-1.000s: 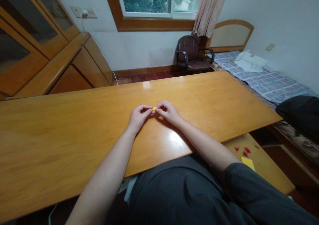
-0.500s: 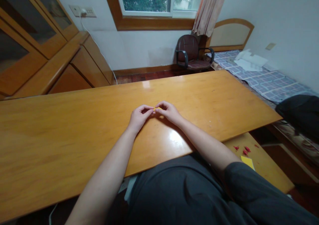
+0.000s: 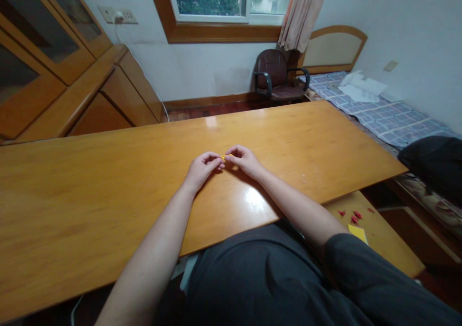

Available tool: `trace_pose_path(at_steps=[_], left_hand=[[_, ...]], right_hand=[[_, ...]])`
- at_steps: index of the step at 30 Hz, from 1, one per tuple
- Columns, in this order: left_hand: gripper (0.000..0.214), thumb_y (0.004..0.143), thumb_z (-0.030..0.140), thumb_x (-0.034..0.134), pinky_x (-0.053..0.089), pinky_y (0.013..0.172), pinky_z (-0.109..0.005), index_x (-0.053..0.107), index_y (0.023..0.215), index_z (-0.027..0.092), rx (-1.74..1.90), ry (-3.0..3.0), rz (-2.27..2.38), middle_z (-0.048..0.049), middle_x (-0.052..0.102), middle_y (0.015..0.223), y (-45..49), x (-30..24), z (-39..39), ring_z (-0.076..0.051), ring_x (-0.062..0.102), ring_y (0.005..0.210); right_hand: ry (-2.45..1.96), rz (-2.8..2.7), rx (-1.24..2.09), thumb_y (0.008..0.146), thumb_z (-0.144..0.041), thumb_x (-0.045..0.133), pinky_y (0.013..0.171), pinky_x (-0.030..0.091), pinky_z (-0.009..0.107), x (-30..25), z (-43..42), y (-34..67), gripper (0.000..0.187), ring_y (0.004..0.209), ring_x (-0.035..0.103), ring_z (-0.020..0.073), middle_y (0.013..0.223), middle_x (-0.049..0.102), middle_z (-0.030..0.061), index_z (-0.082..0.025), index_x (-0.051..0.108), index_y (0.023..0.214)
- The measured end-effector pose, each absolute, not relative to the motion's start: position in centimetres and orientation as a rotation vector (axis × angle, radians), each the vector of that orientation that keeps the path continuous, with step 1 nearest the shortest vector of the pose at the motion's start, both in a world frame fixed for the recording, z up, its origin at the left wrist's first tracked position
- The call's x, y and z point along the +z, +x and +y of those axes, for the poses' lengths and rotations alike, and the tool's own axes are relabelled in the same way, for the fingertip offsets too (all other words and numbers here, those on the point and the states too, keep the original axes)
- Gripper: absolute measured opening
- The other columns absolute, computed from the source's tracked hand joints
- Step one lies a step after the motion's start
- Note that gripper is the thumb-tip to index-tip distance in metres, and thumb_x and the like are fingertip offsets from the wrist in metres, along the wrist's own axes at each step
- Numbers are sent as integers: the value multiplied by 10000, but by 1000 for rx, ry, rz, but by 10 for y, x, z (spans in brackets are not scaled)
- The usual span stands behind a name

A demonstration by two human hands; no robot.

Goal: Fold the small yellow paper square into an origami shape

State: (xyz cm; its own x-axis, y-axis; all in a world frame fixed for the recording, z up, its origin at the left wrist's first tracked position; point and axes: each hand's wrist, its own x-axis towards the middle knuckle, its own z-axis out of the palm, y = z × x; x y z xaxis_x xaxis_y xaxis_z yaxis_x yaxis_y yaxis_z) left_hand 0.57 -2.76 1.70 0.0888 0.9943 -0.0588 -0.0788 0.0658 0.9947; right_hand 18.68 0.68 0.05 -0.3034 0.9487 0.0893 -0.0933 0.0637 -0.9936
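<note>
Between the fingertips of both hands is a small piece of yellow folded paper (image 3: 223, 157), held just above the wooden table (image 3: 119, 181). My left hand (image 3: 204, 167) pinches its left end with thumb and fingers. On the other side, my right hand (image 3: 243, 160) is closed on the paper with thumb and forefinger. Most of the paper is hidden by the fingers, so its exact shape cannot be made out.
On a lower board at the right lie several small red folded pieces (image 3: 355, 217) and a yellow paper sheet (image 3: 358, 233). A brown armchair (image 3: 274, 73) stands beyond the table. A bed (image 3: 382, 114) with a black bag (image 3: 433, 167) is at the right, cabinets (image 3: 83, 90) at the left.
The fingertips have shifted slightly on the yellow paper, and a little more of it shows between the hands. Both hands stay at the same spot over the table.
</note>
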Motion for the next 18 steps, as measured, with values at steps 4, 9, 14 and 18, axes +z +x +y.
trace_pose_path(at_steps=[4,9,14,18], left_hand=[[460,618,498,857,562,665,-296,670,833,137,1113,1172,1139,-44,716,725,6,18,-27,-154,671,650],[459,626,511,851,544,641,-276,677,809,129,1110,1177,1153,-53,715,709,6,16,-27,-145,659,639],[420,642,492,840,534,624,-273,672,784,135,1103,1158,1168,-54,716,694,6,17,-28,-143,652,621],[377,647,453,830,529,608,-268,657,764,139,1107,1126,1169,-50,713,677,6,18,-29,-140,649,604]], right_hand=[[-930,-1427,1406,703,-421,774,680,419,252,-1,6,186,322,692,539,109,748,631,-21,-173,634,854],[-931,-1459,1399,713,-415,765,676,420,250,-3,7,186,315,698,547,111,761,636,-19,-169,642,866],[-929,-1456,1414,713,-404,765,671,420,250,0,5,186,307,689,545,108,767,636,-19,-169,639,866],[-929,-1454,1411,707,-404,766,673,417,250,2,4,186,308,696,545,110,770,638,-19,-169,641,863]])
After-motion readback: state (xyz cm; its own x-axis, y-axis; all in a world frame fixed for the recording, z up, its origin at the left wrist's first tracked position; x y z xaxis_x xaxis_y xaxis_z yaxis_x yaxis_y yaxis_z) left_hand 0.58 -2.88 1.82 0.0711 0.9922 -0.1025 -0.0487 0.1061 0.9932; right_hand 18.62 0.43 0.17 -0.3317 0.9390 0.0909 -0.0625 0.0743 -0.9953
